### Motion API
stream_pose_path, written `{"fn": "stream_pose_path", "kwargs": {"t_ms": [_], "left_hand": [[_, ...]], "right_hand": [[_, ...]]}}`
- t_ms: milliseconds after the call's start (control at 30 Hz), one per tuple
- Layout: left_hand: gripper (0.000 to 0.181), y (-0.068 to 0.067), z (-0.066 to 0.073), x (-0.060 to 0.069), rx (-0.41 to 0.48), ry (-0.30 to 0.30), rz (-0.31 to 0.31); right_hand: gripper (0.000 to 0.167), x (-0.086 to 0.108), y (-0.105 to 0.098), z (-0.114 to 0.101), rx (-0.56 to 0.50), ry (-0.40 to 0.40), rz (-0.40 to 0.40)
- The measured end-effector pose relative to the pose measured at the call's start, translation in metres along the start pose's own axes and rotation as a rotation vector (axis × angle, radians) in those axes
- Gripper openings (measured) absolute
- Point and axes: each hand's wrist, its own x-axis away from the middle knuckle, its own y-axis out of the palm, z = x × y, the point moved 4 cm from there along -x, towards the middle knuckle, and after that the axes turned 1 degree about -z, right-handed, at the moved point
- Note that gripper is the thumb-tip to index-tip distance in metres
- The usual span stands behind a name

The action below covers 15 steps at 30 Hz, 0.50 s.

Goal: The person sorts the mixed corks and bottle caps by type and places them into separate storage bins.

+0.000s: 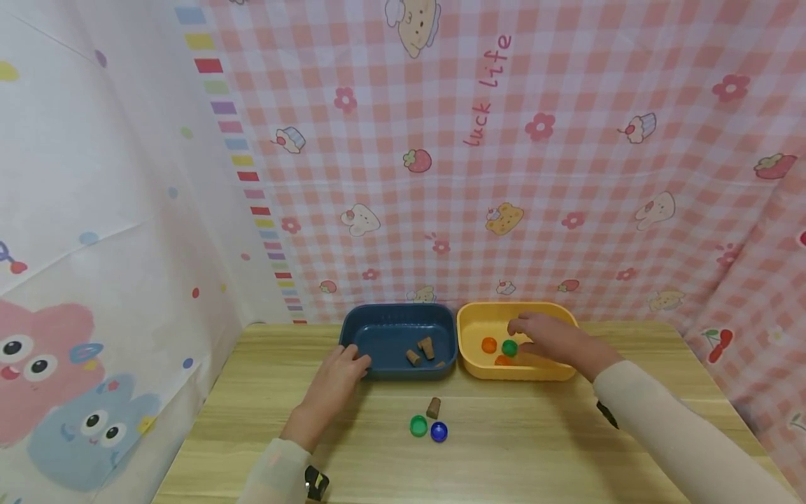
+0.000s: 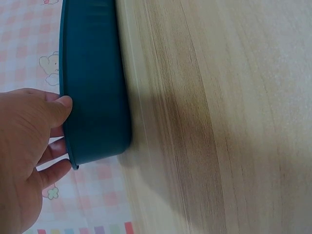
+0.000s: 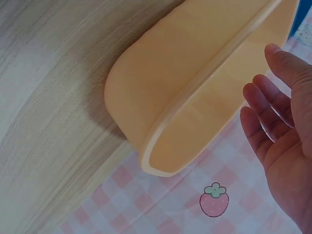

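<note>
The left hand (image 2: 24, 141) grips one end of a teal bin (image 2: 96, 87) on a wooden table (image 2: 243, 117).

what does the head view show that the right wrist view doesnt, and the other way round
Only head: the left grip at the blue bin, brown corks, orange pieces and a green piece in the yellow bin, plus a green cap and blue cap on the table.

Only right wrist: the palm side of the right grip.

Both: the right grip, yellow bin, table and pink checked cloth; the right wrist view also catches a blue edge, probably the blue bin.
</note>
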Motion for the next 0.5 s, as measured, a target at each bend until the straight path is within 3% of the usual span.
{"fn": "stream_pose_path", "kwargs": {"t_ms": [233, 500], "left_hand": [[0.015, -0.001, 0.000, 0.001, 0.009, 0.025, 0.041], [0.013, 0.001, 0.000, 0.001, 0.024, 0.000, 0.005]], "right_hand": [[0.026, 0.005, -0.005, -0.012, 0.002, -0.037, 0.063], [0.024, 0.015, -0.011, -0.036, 0.045, -0.074, 0.134]]}}
